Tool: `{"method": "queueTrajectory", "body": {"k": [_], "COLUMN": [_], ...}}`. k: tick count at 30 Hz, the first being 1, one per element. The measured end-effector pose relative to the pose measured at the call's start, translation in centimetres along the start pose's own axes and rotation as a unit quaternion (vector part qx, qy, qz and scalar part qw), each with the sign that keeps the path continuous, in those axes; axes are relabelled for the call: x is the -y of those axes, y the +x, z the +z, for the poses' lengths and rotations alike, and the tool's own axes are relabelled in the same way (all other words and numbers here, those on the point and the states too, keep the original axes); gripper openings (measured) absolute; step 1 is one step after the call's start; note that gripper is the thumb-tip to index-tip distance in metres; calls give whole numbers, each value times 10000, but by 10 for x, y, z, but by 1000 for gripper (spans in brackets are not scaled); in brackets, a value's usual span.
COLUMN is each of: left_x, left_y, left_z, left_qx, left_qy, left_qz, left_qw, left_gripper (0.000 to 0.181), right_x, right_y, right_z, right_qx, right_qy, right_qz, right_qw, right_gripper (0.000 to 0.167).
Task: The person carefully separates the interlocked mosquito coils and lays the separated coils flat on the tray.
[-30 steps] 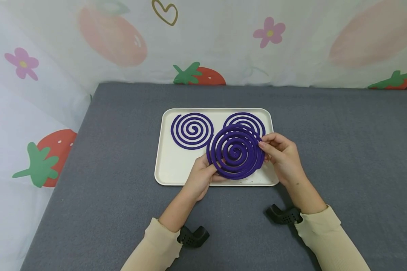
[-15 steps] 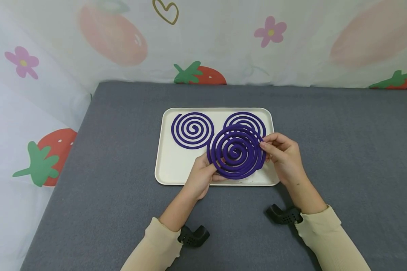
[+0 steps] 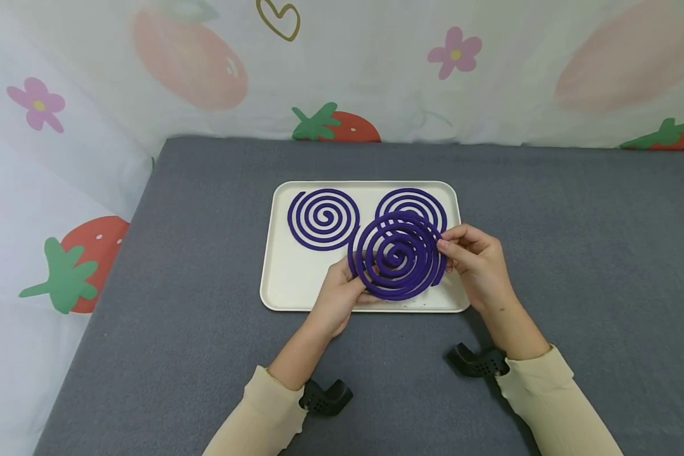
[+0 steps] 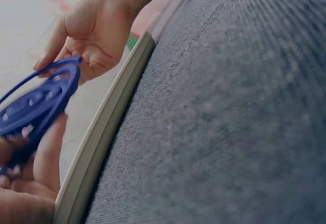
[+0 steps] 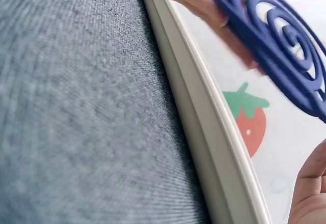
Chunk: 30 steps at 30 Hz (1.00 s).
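Observation:
In the head view, purple mosquito coils [image 3: 398, 256], apparently a nested pair, are held above the front right of a white tray [image 3: 296, 282]. My left hand [image 3: 337, 296] grips them from the lower left, thumb on top and fingers underneath. At the right rim, my right hand [image 3: 474, 256] pinches the outer ring between thumb and fingers. The left wrist view shows the coils [image 4: 48, 99] tilted, their rings partly apart near the right hand. Flat on the tray lies another mosquito coil [image 3: 327, 218] at back left; one more coil [image 3: 410, 192] at back right is partly covered by the held ones.
A grey cloth [image 3: 177, 266] covers the table under the tray. Behind it hangs a white curtain [image 3: 365, 69] printed with strawberries and flowers. Each wrist wears a black camera mount, the left mount [image 3: 326, 398] and the right mount [image 3: 476, 361]. The tray's raised rim [image 5: 204, 102] runs close below the hands.
The held coils have shifted slightly, and their rings overlap differently, with wider gaps showing at the upper left. Both hands stay in nearly the same place. The coils on the tray have not moved.

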<state>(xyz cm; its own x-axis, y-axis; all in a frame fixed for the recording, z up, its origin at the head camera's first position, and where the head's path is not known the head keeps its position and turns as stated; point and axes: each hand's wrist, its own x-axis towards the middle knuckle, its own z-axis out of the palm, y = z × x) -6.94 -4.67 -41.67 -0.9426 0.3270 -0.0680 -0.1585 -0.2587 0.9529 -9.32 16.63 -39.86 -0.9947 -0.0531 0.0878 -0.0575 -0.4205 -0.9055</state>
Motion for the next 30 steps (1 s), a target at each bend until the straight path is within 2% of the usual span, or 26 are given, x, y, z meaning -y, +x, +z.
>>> {"method": "queueTrajectory", "body": {"k": [6, 9, 12, 15, 21, 26, 30], "left_x": [0, 1, 2, 2, -2, -9, -15], "left_y": [-2, -2, -1, -1, 4, 2, -8], "left_z": [-4, -4, -4, -3, -2, -7, -24], "left_qx": [434, 567, 553, 411, 298, 316, 424], "left_qy": [8, 154, 185, 114, 111, 117, 250], "left_qz": [-251, -272, -267, -298, -297, -602, -983], "left_qw": [9987, 9979, 9979, 9986, 9991, 9976, 9939], "left_gripper": [30, 34, 36, 33, 34, 39, 34], "right_x": [0, -1, -2, -2, 4, 12, 16], "right_y": [-1, -1, -2, -1, 5, 3, -8], "right_z": [1, 1, 1, 0, -8, -18, -31], "right_qx": [-57, -94, -115, -140, -262, -440, -389], "right_qy": [296, 381, 412, 392, 374, 117, -400], "right_qz": [422, 624, 693, 720, 595, 887, 1309], "right_qw": [9987, 9973, 9967, 9965, 9972, 9950, 9898], "right_gripper": [29, 30, 31, 30, 27, 26, 26]}}
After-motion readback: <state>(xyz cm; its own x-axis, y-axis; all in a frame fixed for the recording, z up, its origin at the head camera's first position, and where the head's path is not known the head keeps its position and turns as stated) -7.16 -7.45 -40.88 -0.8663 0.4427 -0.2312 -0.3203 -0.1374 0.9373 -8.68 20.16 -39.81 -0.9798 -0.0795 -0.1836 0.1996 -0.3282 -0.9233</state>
